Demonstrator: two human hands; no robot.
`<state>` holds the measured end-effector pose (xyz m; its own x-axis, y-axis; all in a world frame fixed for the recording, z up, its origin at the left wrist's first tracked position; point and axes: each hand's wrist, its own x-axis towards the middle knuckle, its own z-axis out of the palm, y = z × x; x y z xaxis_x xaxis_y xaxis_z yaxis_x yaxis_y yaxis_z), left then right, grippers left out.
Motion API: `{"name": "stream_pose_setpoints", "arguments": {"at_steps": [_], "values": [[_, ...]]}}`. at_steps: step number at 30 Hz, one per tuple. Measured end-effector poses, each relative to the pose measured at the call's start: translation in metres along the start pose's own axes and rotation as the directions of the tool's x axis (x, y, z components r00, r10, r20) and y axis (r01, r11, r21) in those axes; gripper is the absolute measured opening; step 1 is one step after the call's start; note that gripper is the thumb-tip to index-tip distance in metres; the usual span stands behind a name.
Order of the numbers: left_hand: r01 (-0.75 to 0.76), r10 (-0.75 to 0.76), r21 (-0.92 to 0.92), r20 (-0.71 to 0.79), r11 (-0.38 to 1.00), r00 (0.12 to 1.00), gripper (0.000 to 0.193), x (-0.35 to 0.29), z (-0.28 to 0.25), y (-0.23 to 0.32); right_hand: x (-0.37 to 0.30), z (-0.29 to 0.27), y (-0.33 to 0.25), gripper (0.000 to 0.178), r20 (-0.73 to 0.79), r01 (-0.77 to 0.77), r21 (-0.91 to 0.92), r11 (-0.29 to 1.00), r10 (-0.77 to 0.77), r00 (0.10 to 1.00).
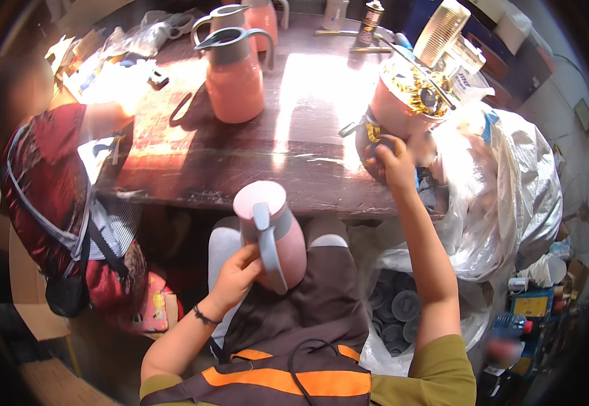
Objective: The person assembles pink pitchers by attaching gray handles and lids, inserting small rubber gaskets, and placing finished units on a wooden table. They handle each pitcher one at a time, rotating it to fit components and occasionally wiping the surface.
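Observation:
On my lap, between my knees, a pink thermos jug [291, 250] with a grey collar and grey handle stands slightly tilted. My left hand [240, 271] grips it low, beside the handle's lower end. The jug's top shows as a pale pink disc [262, 197]. My right hand [394, 161] is stretched out to the table's right edge, fingers curled around a small dark thing I cannot make out. Just beyond that hand is a pink tub [392, 108] filled with shiny gold strips or rings. A yellow and black piece [374, 132] lies beside my fingers.
More pink jugs with grey tops, one nearest me [235, 91], stand on the dark wooden table [220, 169]. A dark spray can [370, 24] and a beige fan [441, 30] are behind. Dark round lids [404, 306] fill a plastic bag at my right. Another person's red sleeve [44, 162] is at left.

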<state>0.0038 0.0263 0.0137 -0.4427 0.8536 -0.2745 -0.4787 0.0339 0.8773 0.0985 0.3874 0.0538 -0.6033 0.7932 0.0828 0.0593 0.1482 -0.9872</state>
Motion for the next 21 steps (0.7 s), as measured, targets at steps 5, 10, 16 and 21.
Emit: {"name": "stream_pose_setpoints", "arguments": {"at_steps": [5,10,16,21], "values": [[-0.172,0.128,0.352,0.145,0.92,0.981,0.041,0.009,0.007,0.008,-0.119,0.061,-0.029,0.024,0.551,-0.186,-0.067,0.98,0.192,0.812],[-0.128,0.112,0.318,0.067,0.939,0.991,0.037,0.005,0.007,0.007,-0.163,0.093,-0.03,0.027,0.615,-0.102,-0.268,0.958,0.252,0.747],[-0.128,0.106,-0.139,-0.156,0.982,0.982,0.023,0.0,0.009,-0.002,-0.173,0.092,-0.023,0.026,0.575,-0.086,-0.278,0.957,0.237,0.783],[-0.169,0.237,-0.727,-0.008,0.666,0.971,0.024,-0.018,-0.007,0.02,-0.168,0.075,-0.016,0.014,0.588,-0.704,0.201,0.681,0.491,0.643]]}}
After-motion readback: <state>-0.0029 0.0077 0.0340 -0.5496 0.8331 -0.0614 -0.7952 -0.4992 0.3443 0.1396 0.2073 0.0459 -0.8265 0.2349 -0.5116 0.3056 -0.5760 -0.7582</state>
